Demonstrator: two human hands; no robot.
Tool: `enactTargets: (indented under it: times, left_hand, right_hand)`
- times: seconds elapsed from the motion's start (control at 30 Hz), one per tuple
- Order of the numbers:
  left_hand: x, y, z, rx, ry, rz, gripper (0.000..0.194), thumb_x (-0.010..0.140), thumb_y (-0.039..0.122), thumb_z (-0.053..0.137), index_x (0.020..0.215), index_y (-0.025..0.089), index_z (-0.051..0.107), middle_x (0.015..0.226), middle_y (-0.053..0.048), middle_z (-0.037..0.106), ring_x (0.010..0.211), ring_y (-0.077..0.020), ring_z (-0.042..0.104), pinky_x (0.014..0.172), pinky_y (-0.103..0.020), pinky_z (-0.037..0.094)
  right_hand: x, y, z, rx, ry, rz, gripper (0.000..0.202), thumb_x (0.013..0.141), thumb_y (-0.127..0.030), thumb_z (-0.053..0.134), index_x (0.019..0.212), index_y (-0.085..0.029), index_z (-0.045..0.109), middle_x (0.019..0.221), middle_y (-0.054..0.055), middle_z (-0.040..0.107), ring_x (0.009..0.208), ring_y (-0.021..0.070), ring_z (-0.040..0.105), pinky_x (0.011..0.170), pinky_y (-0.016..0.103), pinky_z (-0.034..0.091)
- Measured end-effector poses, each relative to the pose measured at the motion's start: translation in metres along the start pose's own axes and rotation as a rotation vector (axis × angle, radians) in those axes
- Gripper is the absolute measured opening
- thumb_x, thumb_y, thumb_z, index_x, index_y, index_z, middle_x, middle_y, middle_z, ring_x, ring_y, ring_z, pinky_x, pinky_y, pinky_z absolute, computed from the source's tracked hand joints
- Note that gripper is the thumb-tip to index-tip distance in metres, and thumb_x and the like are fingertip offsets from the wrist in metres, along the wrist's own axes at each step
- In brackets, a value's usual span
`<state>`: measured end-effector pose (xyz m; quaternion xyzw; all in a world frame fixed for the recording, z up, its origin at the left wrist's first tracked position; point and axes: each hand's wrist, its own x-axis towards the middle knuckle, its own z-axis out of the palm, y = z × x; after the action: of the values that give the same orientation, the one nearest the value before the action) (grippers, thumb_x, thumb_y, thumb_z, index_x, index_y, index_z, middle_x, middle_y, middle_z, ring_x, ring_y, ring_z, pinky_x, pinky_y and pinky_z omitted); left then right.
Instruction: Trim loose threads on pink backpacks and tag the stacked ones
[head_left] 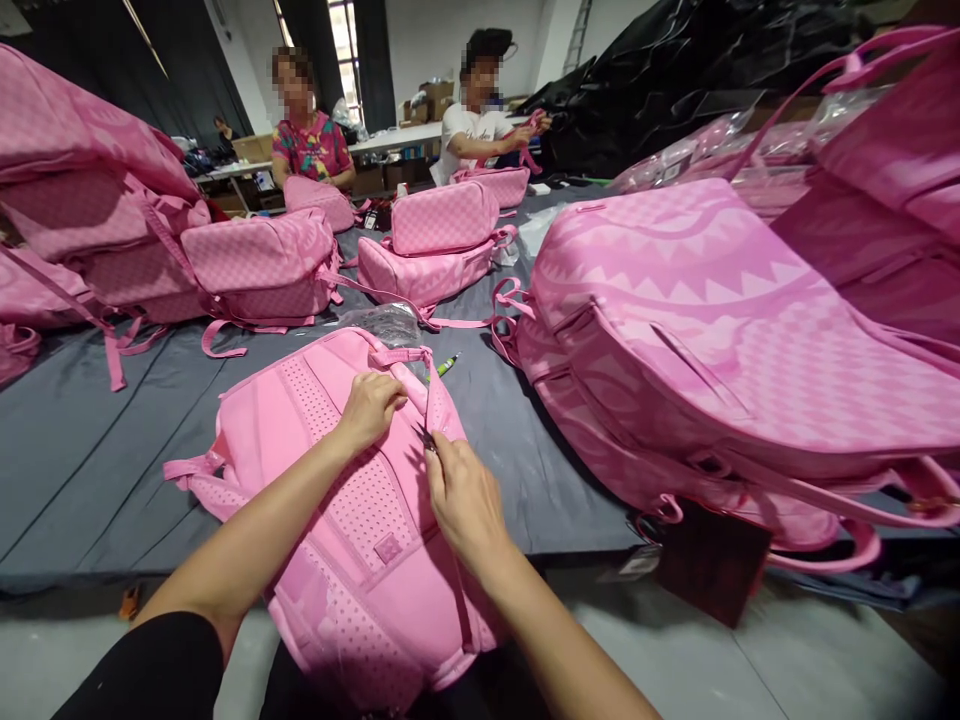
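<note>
A pink backpack (341, 460) lies tilted at the table's near edge, its dotted back panel facing up. My left hand (373, 408) rests over its upper part, fingers curled in a pinch near the side edge. What those fingertips hold, if anything, is too small to make out. My right hand (466, 495) is closed around small dark thread snips (426, 438), whose pointed tips aim at the backpack's edge strap, just below my left fingers. Most of the snips is hidden inside the hand. Beyond the backpack lies a green pen (448, 365).
Large pink backpacks (660, 300) crowd the right, one with a dark tag (712, 560) hanging off the edge. Pink bags (259, 260) are stacked left and small ones (442, 220) lie ahead on the grey-covered table (90, 470). Two people (311, 140) (480, 125) are across it.
</note>
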<state>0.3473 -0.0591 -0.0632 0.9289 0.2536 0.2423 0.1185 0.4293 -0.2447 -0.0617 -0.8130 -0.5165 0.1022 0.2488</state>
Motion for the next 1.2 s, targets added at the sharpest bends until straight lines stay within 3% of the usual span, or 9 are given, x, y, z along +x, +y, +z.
enactTargets:
  times: [0.1, 0.3, 0.5, 1.2]
  left_hand:
    - [-0.005, -0.004, 0.002, 0.015, 0.014, 0.027, 0.013, 0.083, 0.012, 0.056, 0.073, 0.019, 0.06, 0.076, -0.004, 0.066, 0.081, -0.0201, 0.057, 0.082, -0.036, 0.04]
    - [-0.009, -0.016, 0.009, -0.02, 0.089, -0.002, 0.017, 0.092, 0.019, 0.049, 0.077, 0.019, 0.057, 0.076, -0.003, 0.064, 0.079, -0.0193, 0.056, 0.081, -0.034, 0.04]
    - [-0.009, -0.013, 0.016, -0.095, 0.138, -0.029, 0.022, 0.092, 0.016, 0.046, 0.072, 0.02, 0.053, 0.073, -0.001, 0.064, 0.076, -0.017, 0.057, 0.087, -0.034, 0.04]
    - [-0.007, -0.007, 0.027, -0.205, 0.124, -0.118, 0.02, 0.088, 0.013, 0.047, 0.071, 0.02, 0.053, 0.072, 0.0, 0.065, 0.075, -0.0171, 0.055, 0.096, -0.038, 0.037]
  right_hand:
    - [0.021, -0.003, -0.005, -0.044, -0.026, 0.025, 0.033, 0.098, -0.024, 0.047, 0.128, -0.016, 0.057, 0.108, 0.011, 0.069, 0.093, 0.022, 0.066, 0.073, 0.028, 0.041]
    - [0.042, -0.005, 0.002, -0.036, -0.02, 0.073, 0.022, 0.097, -0.023, 0.05, 0.112, -0.02, 0.065, 0.104, 0.008, 0.07, 0.087, 0.0197, 0.066, 0.069, 0.028, 0.038]
    - [0.047, -0.007, 0.012, -0.044, 0.001, 0.056, 0.025, 0.098, -0.025, 0.049, 0.115, -0.02, 0.065, 0.103, 0.009, 0.07, 0.086, 0.0203, 0.066, 0.069, 0.028, 0.038]
    - [0.051, -0.014, 0.022, -0.18, -0.052, 0.065, 0.027, 0.1, -0.024, 0.042, 0.11, -0.018, 0.066, 0.103, 0.011, 0.068, 0.08, 0.0192, 0.065, 0.065, 0.029, 0.037]
